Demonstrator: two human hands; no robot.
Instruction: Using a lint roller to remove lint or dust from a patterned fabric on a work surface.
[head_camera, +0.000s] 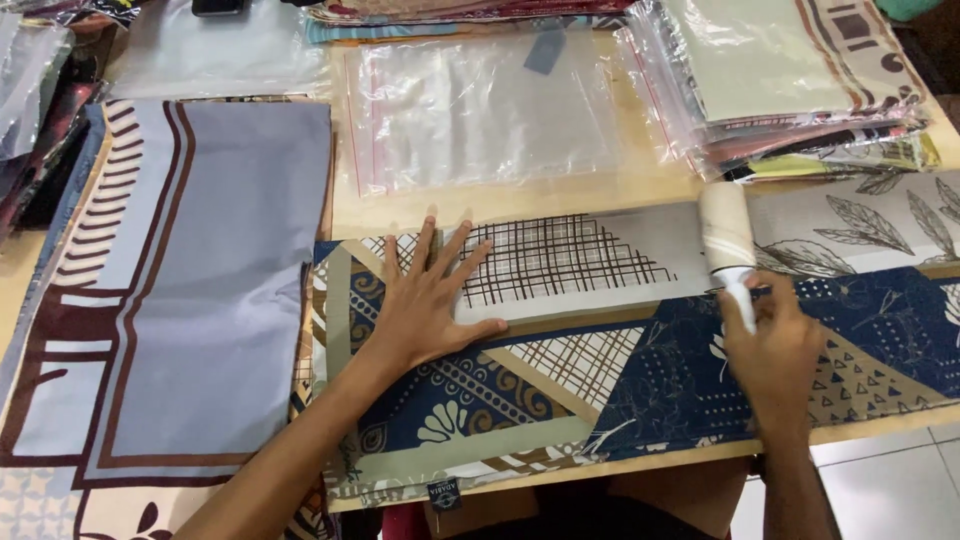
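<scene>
The left hand (425, 305) lies flat with fingers spread on the folded scarf (600, 340), holding nothing, only pressing the cloth on the table (620, 185). The right hand (775, 355) is closed around the handle of a lint roller (727, 240), whose head rests on the scarf's grey part (near the leaf pattern). The cleaning seems in progress; the blue part near the person probably remains, and the empty bag (480, 110) lies behind.
</scene>
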